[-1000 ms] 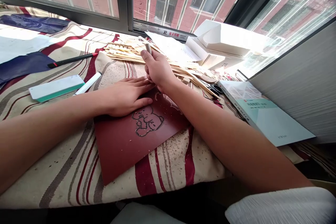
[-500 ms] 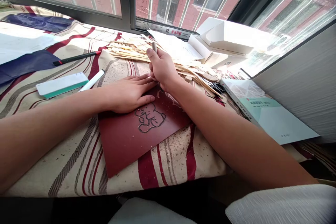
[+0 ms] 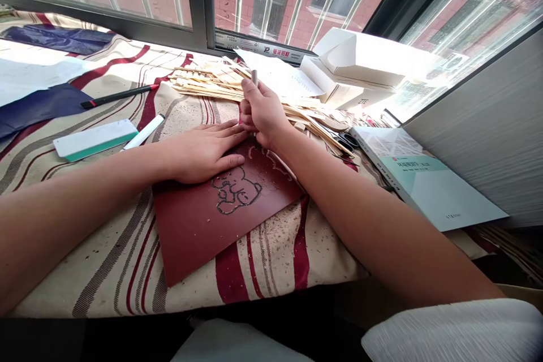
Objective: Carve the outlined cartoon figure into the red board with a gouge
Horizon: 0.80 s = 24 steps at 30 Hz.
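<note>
A dark red carving block (image 3: 212,232) lies on a striped cloth (image 3: 271,254), with a bear outline (image 3: 235,189) cut into it. On the block, the left hand (image 3: 203,153) presses flat, grip spread; at its far edge, the right hand (image 3: 263,113) pinches an upright slim carving tool (image 3: 254,77).

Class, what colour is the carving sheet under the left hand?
The carving sheet is dark red; it shows best in the head view.

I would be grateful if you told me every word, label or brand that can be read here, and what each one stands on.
"ZTE" on the white cardboard box.
"P" logo on the window-frame sticker; its red Chinese characters are too blurred to quote.
The book's teal cover has Chinese text too small to read.
</note>
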Tool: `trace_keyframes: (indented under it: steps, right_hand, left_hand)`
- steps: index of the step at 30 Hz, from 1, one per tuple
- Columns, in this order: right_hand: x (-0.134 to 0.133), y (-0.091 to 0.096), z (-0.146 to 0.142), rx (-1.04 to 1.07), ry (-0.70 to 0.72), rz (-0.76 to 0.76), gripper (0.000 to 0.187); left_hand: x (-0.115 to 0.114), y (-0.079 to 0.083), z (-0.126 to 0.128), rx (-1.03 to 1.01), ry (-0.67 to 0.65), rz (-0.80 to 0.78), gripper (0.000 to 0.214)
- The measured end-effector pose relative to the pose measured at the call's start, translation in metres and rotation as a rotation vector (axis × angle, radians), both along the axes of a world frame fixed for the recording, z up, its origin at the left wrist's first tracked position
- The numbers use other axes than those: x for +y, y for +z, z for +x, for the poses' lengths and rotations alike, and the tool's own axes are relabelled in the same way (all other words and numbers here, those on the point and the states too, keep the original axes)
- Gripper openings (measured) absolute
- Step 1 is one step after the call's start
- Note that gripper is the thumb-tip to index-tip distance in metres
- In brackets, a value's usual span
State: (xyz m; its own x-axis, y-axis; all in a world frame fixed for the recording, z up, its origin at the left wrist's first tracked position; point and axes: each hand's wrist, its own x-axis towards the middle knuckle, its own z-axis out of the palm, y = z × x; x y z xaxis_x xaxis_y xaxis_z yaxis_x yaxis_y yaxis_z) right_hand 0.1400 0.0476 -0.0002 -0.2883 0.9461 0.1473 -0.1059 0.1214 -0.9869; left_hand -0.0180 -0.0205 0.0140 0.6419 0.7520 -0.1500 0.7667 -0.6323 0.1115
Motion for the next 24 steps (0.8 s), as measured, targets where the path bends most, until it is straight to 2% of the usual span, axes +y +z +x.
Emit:
trace_keyframes:
  steps: [3, 6, 9, 12, 18, 24]
  right_hand:
    - [-0.011, 0.012, 0.004, 0.112, 0.127, -0.076, 0.035]
    - [-0.015, 0.017, 0.008, 0.135, 0.084, -0.173, 0.039]
    - [-0.02, 0.019, 0.006, 0.163, -0.03, -0.067, 0.038]
    - [-0.025, 0.017, 0.0, 0.156, -0.054, 0.077, 0.037]
    - [-0.019, 0.007, -0.002, 0.142, -0.03, 0.121, 0.039]
    - [-0.015, 0.007, -0.003, 0.122, -0.053, 0.105, 0.038]
  left_hand:
    - [0.0, 0.001, 0.0, -0.016, -0.005, 0.01, 0.081]
    - [-0.001, 0.001, -0.001, -0.02, -0.005, 0.011, 0.083]
    - [-0.003, 0.001, -0.001, -0.039, 0.001, 0.018, 0.083]
    - [-0.003, 0.001, -0.003, -0.075, -0.02, 0.033, 0.081]
    - [-0.002, 0.0, -0.003, -0.126, -0.063, 0.051, 0.078]
    - [-0.002, 0.0, -0.003, -0.141, -0.086, 0.041, 0.074]
